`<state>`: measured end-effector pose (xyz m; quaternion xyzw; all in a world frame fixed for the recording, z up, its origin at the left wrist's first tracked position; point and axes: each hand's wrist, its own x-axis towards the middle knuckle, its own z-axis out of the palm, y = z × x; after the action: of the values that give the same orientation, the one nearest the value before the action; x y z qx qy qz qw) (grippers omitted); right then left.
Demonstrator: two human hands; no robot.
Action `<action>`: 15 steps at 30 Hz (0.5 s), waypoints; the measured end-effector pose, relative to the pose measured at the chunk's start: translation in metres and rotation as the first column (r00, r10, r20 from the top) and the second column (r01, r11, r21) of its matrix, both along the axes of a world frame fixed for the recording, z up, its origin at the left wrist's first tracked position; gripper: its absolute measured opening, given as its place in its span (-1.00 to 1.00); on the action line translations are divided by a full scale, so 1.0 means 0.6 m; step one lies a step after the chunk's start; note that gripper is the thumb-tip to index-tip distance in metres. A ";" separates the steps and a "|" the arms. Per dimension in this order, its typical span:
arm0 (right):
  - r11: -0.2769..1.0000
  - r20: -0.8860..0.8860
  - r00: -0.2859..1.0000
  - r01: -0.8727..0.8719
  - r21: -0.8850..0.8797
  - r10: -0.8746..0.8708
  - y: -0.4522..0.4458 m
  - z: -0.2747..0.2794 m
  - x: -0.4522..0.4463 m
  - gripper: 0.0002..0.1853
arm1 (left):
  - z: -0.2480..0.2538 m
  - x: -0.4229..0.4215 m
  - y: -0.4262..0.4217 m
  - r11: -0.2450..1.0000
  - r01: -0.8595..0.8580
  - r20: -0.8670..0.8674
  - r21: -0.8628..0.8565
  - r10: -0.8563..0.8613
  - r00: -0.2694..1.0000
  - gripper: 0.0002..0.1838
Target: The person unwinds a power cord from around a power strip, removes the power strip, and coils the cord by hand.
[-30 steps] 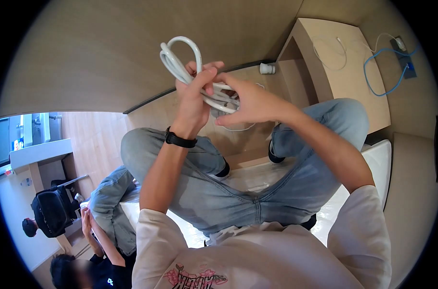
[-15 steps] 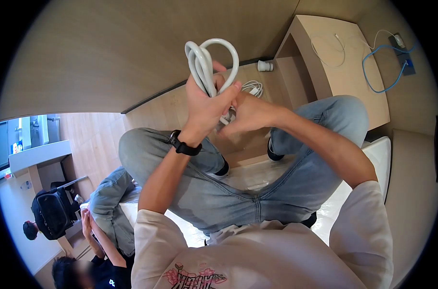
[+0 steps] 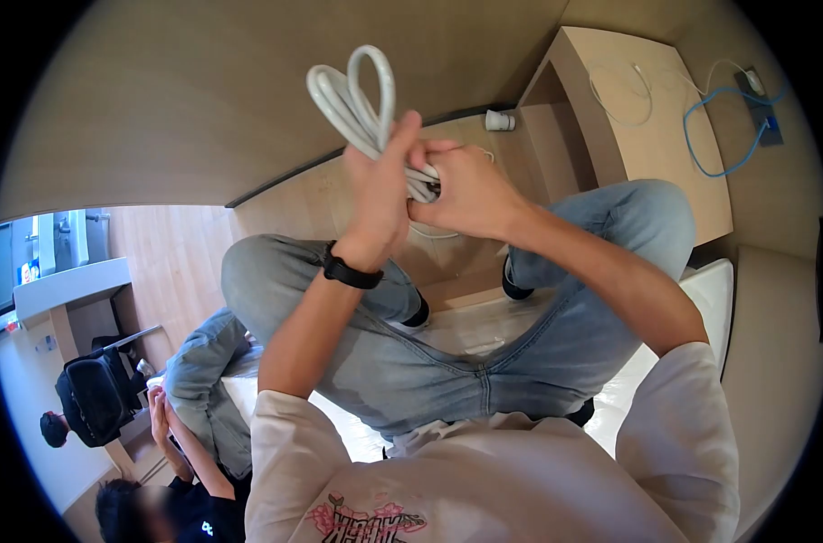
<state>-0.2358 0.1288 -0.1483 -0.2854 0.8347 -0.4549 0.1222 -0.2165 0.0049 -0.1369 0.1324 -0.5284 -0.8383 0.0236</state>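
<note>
A bundle of white cable (image 3: pixel 336 107) is folded into long loops, which stick up and to the left above my hands. My left hand (image 3: pixel 380 185), with a black watch on its wrist, is closed around the middle of the bundle. On the bundle's lower end, my right hand (image 3: pixel 470 192) grips with thumb and fingers. The strands between the two hands show only in part, and the cable's ends are hidden.
A white cup (image 3: pixel 499 121) lies by the wall near a wooden cabinet (image 3: pixel 642 100). On the cabinet rest a thin white cord and a blue cable (image 3: pixel 689 136) running to a wall socket (image 3: pixel 760 107). Another person (image 3: pixel 203 362) sits at lower left, near a black chair (image 3: pixel 99 389).
The cable loops have tilted left and drawn closer together. My left hand has turned, and my right hand has moved up onto the lower end of the bundle.
</note>
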 end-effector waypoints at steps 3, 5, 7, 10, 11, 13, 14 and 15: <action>0.982 0.136 0.988 -0.048 -0.185 0.074 0.000 -0.009 0.000 -0.59 | 0.010 -0.016 -0.042 0.989 -0.083 -0.020 0.125 0.086 0.996 -0.84; 0.964 0.279 0.951 -0.059 -0.261 0.134 0.006 -0.018 -0.003 -0.58 | 0.028 -0.023 -0.084 0.906 -0.009 -0.090 0.424 0.052 0.995 -0.74; 0.961 0.285 0.918 -0.267 -0.075 0.277 0.016 -0.039 -0.017 -0.65 | 0.033 -0.030 -0.127 0.838 0.059 -0.127 0.542 0.012 0.992 -0.73; 0.926 0.247 0.914 -0.358 0.119 0.321 0.027 -0.051 -0.038 -0.74 | 0.040 -0.035 -0.171 0.665 0.202 -0.238 0.719 -0.038 0.971 -0.73; 0.927 0.246 0.915 -0.356 0.117 0.320 0.033 -0.049 -0.042 -0.74 | 0.045 -0.035 -0.178 0.566 0.278 -0.306 0.777 -0.047 0.951 -0.73; 0.909 -0.051 0.964 -0.227 0.349 0.260 0.045 -0.043 -0.051 -0.86 | 0.053 -0.034 -0.182 0.505 0.319 -0.344 0.802 -0.046 0.938 -0.72; 0.910 -0.053 0.965 -0.224 0.349 0.257 0.046 -0.039 -0.061 -0.86 | 0.057 -0.031 -0.182 0.453 0.337 -0.349 0.825 -0.061 0.935 -0.72; 0.958 -0.126 0.986 -0.073 0.278 0.112 0.045 -0.035 -0.072 -0.88 | 0.058 -0.030 -0.181 0.399 0.354 -0.355 0.846 -0.073 0.932 -0.73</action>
<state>-0.2791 0.1560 -0.1690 -0.3361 0.8816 -0.3081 0.1224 -0.2343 -0.1036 -0.1019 -0.0567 -0.0037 -0.9943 -0.0899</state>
